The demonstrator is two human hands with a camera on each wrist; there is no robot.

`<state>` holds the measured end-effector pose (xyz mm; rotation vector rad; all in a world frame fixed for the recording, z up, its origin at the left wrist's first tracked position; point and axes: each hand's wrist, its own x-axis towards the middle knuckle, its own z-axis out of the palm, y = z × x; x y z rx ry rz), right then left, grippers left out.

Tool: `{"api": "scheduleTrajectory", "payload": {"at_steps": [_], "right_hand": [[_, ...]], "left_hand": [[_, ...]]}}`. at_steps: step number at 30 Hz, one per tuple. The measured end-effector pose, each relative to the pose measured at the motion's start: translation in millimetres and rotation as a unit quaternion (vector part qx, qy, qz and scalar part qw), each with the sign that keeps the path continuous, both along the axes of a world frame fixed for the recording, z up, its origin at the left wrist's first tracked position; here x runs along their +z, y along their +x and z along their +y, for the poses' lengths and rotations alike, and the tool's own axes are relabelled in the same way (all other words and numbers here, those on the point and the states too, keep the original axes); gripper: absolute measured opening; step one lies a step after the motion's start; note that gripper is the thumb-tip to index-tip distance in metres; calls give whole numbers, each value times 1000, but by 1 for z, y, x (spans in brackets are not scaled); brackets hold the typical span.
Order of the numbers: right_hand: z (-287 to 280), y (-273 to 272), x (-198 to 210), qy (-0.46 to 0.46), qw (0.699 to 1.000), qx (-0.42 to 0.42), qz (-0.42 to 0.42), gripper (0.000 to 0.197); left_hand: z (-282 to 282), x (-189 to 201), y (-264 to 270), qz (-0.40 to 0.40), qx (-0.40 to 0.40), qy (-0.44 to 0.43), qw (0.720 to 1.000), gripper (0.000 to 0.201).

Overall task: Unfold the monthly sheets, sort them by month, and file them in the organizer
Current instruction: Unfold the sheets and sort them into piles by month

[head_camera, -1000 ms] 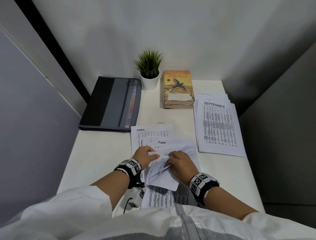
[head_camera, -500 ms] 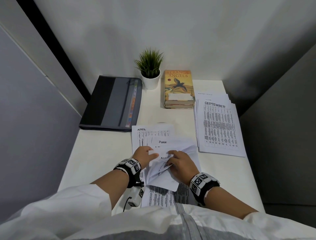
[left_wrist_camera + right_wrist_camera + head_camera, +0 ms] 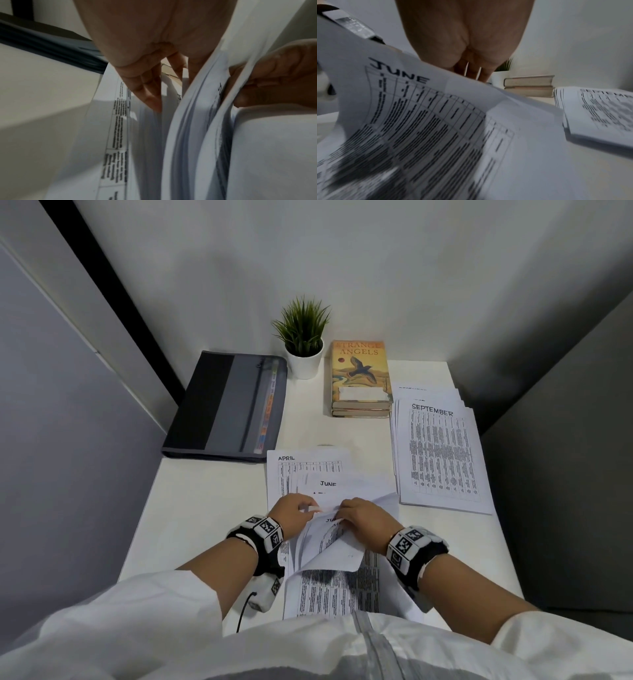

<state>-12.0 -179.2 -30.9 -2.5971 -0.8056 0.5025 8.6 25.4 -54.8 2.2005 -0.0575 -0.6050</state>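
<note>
Both hands meet over a folded bundle of monthly sheets (image 3: 329, 546) at the table's near middle. My left hand (image 3: 307, 508) pinches a white sheet edge; its fingers (image 3: 147, 93) reach down behind the bundle (image 3: 193, 115). My right hand (image 3: 345, 509) curls over the bundle's top edge, where its fingertips (image 3: 274, 75) grip the layers. A curved sheet headed JUNE (image 3: 419, 112) bulges under the right palm (image 3: 467, 40). Flat sheets headed APRIL (image 3: 301, 465) and JUNE (image 3: 334, 483) lie just beyond the hands. The dark grey organizer (image 3: 229, 405) lies closed at the back left.
A stack topped by a SEPTEMBER sheet (image 3: 440, 453) lies at the right, also seen in the right wrist view (image 3: 599, 112). Two stacked books (image 3: 359, 378) and a small potted plant (image 3: 303, 340) stand at the back. Grey walls enclose the white table (image 3: 205, 501).
My right hand has crept up toward the left until the fingertips nearly touch. The held bundle has bulged open a little more. Everything else on the table is unmoved.
</note>
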Motion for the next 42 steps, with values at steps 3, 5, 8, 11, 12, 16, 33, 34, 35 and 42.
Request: {"api": "scheduleTrajectory", "payload": {"at_steps": [3, 5, 8, 11, 12, 16, 33, 34, 35, 42], "right_hand": [[4, 9, 7, -20, 999, 14, 44, 28], [9, 12, 8, -39, 996, 34, 68, 28], [15, 11, 5, -64, 993, 48, 84, 32], [15, 7, 3, -67, 995, 37, 58, 31], [14, 5, 4, -62, 997, 31, 41, 29], [4, 5, 6, -43, 999, -7, -19, 22], [-2, -11, -7, 46, 989, -87, -110, 4], [-3, -14, -9, 51, 990, -87, -95, 6], [-4, -16, -12, 54, 991, -85, -84, 8], [-10, -23, -20, 64, 993, -75, -61, 9]], "left_hand": [[-2, 8, -1, 20, 33, -61, 997, 9], [-2, 13, -2, 42, 76, -108, 990, 13], [-3, 14, -7, 59, 110, -124, 984, 20], [-7, 10, -14, 20, 78, -79, 994, 35], [-8, 8, -15, 3, 63, -54, 997, 37], [-9, 3, -13, -46, 26, 16, 998, 31], [-5, 10, -14, -15, 101, -32, 994, 22], [-5, 9, -13, -18, 78, -8, 997, 16], [-4, 9, -12, -19, 54, 7, 998, 20], [-2, 2, -8, 30, 74, -19, 997, 25]]}}
